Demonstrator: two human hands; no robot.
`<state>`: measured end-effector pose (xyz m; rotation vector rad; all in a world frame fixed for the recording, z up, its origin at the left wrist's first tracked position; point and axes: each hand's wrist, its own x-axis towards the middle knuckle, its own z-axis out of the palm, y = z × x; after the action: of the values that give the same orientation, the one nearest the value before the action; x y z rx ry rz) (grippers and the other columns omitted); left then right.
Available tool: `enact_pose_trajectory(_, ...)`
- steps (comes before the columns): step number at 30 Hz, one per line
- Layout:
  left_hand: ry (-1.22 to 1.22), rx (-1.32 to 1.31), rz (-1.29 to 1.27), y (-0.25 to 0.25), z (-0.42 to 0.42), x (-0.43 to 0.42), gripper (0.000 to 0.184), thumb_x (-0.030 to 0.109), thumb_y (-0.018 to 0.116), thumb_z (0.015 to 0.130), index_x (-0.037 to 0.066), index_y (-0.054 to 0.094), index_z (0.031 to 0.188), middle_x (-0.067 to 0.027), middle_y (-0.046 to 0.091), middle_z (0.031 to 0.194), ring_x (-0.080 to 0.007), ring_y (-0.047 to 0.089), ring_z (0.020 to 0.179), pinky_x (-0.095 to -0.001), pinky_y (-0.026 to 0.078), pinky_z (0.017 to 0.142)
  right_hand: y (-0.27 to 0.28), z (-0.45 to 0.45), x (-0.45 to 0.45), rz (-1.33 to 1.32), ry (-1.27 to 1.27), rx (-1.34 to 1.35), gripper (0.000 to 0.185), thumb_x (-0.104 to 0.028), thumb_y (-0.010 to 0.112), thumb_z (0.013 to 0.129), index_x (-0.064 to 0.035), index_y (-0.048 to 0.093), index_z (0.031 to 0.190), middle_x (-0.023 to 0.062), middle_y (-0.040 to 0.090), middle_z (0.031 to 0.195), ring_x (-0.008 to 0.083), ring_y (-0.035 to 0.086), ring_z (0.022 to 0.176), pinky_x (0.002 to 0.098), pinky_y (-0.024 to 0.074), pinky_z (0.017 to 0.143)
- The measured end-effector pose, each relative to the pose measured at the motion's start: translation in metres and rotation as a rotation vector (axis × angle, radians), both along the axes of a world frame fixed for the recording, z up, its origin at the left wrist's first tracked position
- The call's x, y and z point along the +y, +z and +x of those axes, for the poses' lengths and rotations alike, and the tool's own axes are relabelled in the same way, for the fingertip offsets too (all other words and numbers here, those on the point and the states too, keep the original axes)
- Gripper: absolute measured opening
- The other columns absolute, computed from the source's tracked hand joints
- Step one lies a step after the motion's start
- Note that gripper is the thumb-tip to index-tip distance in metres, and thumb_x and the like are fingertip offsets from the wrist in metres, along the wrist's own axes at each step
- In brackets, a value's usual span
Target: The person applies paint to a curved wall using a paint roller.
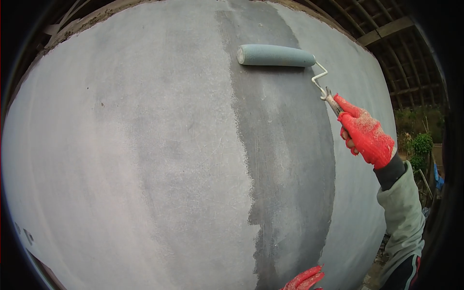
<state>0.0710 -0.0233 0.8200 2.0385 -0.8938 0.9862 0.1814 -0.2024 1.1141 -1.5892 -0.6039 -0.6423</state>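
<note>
Roller (278,56) at the wall (179,145), our right hand (368,135) curls its fingers (349,141) round the handle (333,103); whether our left hand (304,280) (cut off below) pinches anything, we can't tell.

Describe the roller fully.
The roller has a long, pale blue-grey cylinder, soft-looking and lying nearly level across the upper part of the wall's dark strip. Its left end shows a pale round face. From the right end, a thin, whitish bent wire leads down to a stained grey handle, gripped by the red-gloved right hand. The cylinder seems to rest on the wall, a shadow just beneath it.
</note>
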Motion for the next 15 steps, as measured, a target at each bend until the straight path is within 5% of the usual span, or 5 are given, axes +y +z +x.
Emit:
enact_pose_trajectory(2, 0.019, 0.007, -0.023, 0.004, -0.001, 0.001, 0.053, 0.005, 0.067, 0.078, 0.007, 0.052, 0.128, -0.0176, 0.053, 0.131, -0.0358, 0.054, 0.118, -0.0418, 0.049, 0.091, 0.043, 0.004, 0.005, -0.028, -0.061, -0.095, 0.040, -0.030, 0.046, 0.098, -0.0110, 0.053, 0.132, 0.0018, 0.052, 0.066, 0.0083, 0.046, 0.046, 0.0239, 0.0428, 0.043)
enact_pose_trajectory(6, 0.052, 0.013, -0.037, 0.010, 0.002, 0.006, 0.051, 0.007, 0.067, 0.079, 0.008, 0.053, 0.128, -0.0174, 0.051, 0.133, -0.0350, 0.054, 0.118, -0.0421, 0.049, 0.092, 0.134, 0.037, 0.007, 0.115, 0.126, -0.144, 0.035, -0.031, 0.052, 0.096, -0.0162, 0.058, 0.127, -0.0009, 0.050, 0.064, 0.0056, 0.039, 0.045, 0.0210, 0.0372, 0.040)
enact_pose_trajectory(9, 0.094, -0.027, 0.002, 0.016, 0.002, 0.011, 0.051, 0.007, 0.068, 0.078, 0.009, 0.054, 0.128, -0.0167, 0.050, 0.135, -0.0349, 0.054, 0.118, -0.0418, 0.049, 0.093, 0.159, -0.013, 0.035, 0.058, -0.026, -0.300, 0.028, -0.034, 0.055, 0.095, -0.0135, 0.062, 0.113, -0.0008, 0.052, 0.067, 0.0042, 0.038, 0.045, 0.0195, 0.0358, 0.041)
enact_pose_trajectory(12, 0.161, 0.012, -0.002, 0.018, 0.000, 0.015, 0.052, 0.009, 0.069, 0.078, 0.009, 0.055, 0.127, -0.0150, 0.050, 0.135, -0.0338, 0.054, 0.118, -0.0415, 0.048, 0.093, 0.241, 0.014, 0.026, -0.565, -0.667, -0.762, 0.015, -0.022, 0.055, 0.087, -0.0097, 0.062, 0.091, 0.0073, 0.058, 0.066, 0.0158, 0.052, 0.050, 0.0305, 0.0428, 0.044)
enact_pose_trajectory(15, 0.206, -0.008, -0.018, 0.021, -0.003, 0.018, 0.051, 0.008, 0.070, 0.077, 0.009, 0.055, 0.127, -0.0141, 0.051, 0.134, -0.0330, 0.056, 0.117, -0.0412, 0.049, 0.093, 0.268, 0.010, 0.037, -0.569, -0.713, -0.767, 0.015, -0.022, 0.055, 0.087, -0.0095, 0.062, 0.090, 0.0075, 0.058, 0.066, 0.0161, 0.052, 0.050, 0.0308, 0.0430, 0.044)
